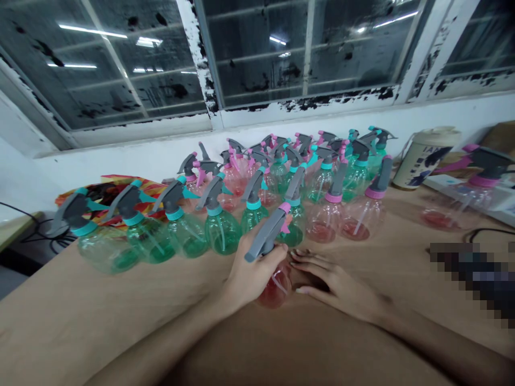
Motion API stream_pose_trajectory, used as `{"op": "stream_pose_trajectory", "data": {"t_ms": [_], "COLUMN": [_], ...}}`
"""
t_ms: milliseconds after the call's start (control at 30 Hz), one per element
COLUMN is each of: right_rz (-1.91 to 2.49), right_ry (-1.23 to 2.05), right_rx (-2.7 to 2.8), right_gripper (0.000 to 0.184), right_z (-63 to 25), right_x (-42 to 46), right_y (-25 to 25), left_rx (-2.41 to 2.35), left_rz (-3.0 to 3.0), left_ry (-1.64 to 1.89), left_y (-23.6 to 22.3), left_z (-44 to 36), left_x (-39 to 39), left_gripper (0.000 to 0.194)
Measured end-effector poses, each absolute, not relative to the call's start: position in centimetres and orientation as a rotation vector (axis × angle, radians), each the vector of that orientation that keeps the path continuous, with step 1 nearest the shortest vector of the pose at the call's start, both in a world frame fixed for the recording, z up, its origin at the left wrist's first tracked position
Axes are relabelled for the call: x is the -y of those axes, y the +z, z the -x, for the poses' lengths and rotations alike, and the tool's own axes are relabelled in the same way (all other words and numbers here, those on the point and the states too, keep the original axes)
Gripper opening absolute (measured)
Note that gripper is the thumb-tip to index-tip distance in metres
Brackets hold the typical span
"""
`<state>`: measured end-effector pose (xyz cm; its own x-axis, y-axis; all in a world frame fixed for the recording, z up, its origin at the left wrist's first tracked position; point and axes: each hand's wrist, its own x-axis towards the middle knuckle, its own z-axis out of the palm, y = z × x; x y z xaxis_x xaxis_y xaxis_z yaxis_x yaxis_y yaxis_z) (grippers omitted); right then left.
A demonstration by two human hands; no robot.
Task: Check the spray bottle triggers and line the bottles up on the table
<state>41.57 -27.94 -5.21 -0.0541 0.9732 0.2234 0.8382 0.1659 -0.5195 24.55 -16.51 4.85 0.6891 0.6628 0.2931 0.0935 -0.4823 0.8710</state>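
While the left hand (252, 268) clasps one bottle (273, 289) (pink), the right hand (344, 284) extends, empty.

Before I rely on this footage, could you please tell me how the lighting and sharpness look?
Head view: the dark window mirrors bright tube lights; the outermost bottles look stretched, probably by the wide lens; a soft shadow lies under the right hand; coarse blocks hide the dark thing at the right edge.

Across my tabletop (193, 321), spray bottles (223, 233) stand in a row from left to middle, more crowded behind; a tumbler (424, 158) stands far right, below the windows (257, 51).
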Motion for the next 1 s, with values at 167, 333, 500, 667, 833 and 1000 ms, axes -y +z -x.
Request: {"op": "stream_pose_trajectory", "data": {"t_ms": [167, 333, 500, 667, 833, 1000], "right_rz": [1.725, 1.708, 1.719, 1.743, 1.747, 1.730], "right_ry": [0.347, 0.331, 0.338, 0.345, 0.355, 0.351], "right_rx": [1.924, 1.912, 1.926, 1.927, 1.924, 1.911], "right_gripper": [0.057, 0.056, 0.057, 0.059, 0.058, 0.056], "right_z": [-41.50, -41.50, -41.54, -41.54, -41.55, -41.57], "right_x": [27.92, 27.92, 27.93, 27.91, 27.94, 27.95], "right_y": [-5.08, -5.31, -5.33, -5.20, -5.17, -5.26], "left_rx": [-0.587, -0.590, -0.584, -0.560, -0.499, -0.469], "left_rz": [-1.967, -1.943, -1.965, -1.932, -1.943, -1.891], "left_ry": [0.758, 0.760, 0.741, 0.717, 0.716, 0.755], "left_y": [5.09, 4.94, 4.95, 5.07, 5.26, 5.43], "left_z": [-24.63, -24.63, -24.48, -24.59, -24.69, -24.73], "left_x": [16.81, 16.74, 16.49, 16.30, 16.16, 16.39], "left_gripper": [0.014, 0.005, 0.005, 0.015, 0.016, 0.011]}}
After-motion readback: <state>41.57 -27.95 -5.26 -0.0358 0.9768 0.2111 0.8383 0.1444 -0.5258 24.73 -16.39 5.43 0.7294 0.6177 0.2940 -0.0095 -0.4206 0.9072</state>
